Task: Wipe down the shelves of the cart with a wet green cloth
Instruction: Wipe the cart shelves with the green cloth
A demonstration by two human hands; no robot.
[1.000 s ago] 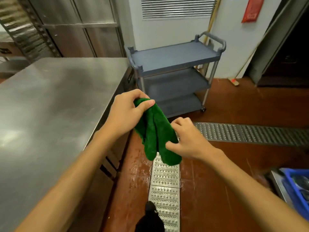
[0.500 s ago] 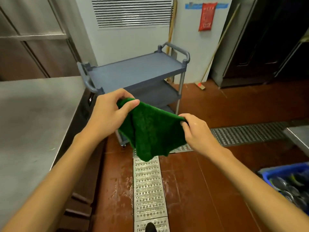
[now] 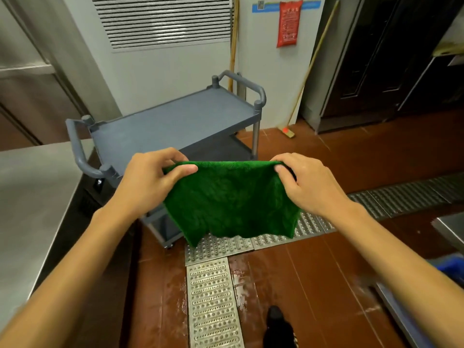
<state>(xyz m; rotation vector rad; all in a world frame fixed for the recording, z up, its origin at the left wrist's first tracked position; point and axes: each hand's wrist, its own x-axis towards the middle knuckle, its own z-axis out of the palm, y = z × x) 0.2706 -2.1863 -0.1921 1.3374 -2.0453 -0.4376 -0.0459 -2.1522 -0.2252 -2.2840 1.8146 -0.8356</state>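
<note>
A green cloth (image 3: 231, 202) hangs spread out flat between my hands. My left hand (image 3: 148, 179) pinches its upper left corner and my right hand (image 3: 303, 182) pinches its upper right corner. Behind the cloth stands the grey cart (image 3: 173, 124) with three shelves and a handle at each end. Its top shelf is bare. The cloth and my hands hide much of the middle and bottom shelves.
A steel counter (image 3: 30, 197) runs along the left, close to the cart's near handle. Perforated metal drain grates (image 3: 213, 297) cross the wet red floor. A broom (image 3: 301, 89) leans on the wall behind the cart. A blue bin (image 3: 449, 268) and steel edge sit at right.
My hands have pulled apart, and the bunched cloth has opened into a flat sheet. The view has moved closer to the cart.
</note>
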